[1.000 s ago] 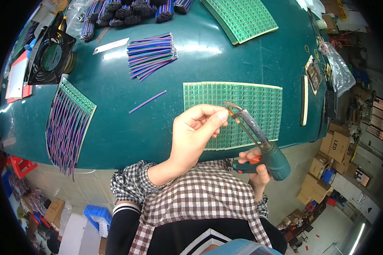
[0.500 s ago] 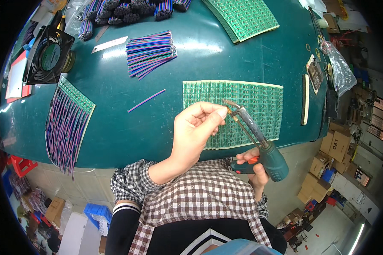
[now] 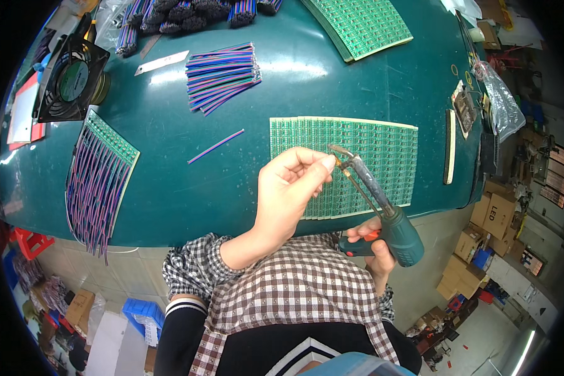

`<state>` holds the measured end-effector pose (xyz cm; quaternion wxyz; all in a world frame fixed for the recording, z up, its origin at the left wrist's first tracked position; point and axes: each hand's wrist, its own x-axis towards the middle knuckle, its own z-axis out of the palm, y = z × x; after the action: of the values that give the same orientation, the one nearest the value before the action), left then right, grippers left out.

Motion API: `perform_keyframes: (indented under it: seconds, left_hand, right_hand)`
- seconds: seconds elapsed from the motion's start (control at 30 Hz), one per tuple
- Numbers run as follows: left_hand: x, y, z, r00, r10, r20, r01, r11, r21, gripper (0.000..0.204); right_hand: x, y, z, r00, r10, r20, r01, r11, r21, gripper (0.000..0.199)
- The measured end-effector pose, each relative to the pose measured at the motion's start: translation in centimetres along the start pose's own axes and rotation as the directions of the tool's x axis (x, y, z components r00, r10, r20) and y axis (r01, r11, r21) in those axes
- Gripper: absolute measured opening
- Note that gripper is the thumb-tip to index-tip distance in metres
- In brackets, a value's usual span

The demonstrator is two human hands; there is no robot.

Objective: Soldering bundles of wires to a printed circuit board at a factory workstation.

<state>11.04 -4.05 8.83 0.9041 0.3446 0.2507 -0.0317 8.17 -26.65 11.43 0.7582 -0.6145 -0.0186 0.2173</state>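
Right hand [image 3: 375,243] grips teal soldering gun [image 3: 382,213] (orange trigger, metal tip raised); left hand [image 3: 289,188] pinches at its tip, above green circuit panel [image 3: 382,147].

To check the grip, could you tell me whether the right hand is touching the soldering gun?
Touching: the head view shows the right hand wrapped around the soldering gun handle, a finger on its orange trigger.

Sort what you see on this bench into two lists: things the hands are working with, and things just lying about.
In use:
left hand
right hand
soldering gun
green circuit board panel

Lying about:
fan
loose wire bundle
single wire
wired board
second board panel
plastic bag
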Motion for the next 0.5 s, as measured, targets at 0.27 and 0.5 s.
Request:
perform_keyframes:
  seconds: [0.27,0.5]
  left_hand:
    - [0.09,0.04,-0.03,1.000,-0.025,-0.010,0.025,1.000,-0.007,0.011]
    - [0.25,-0.12,-0.20,0.999,-0.032,0.013,0.033,0.997,-0.066,0.010]
  right_hand:
    - [-0.08,0.08,-0.18,1.000,0.010,-0.023,-0.010,1.000,0.023,0.042]
    - [0.00,0.07,0.13,1.000,0.013,0.008,-0.013,1.000,0.026,0.043]
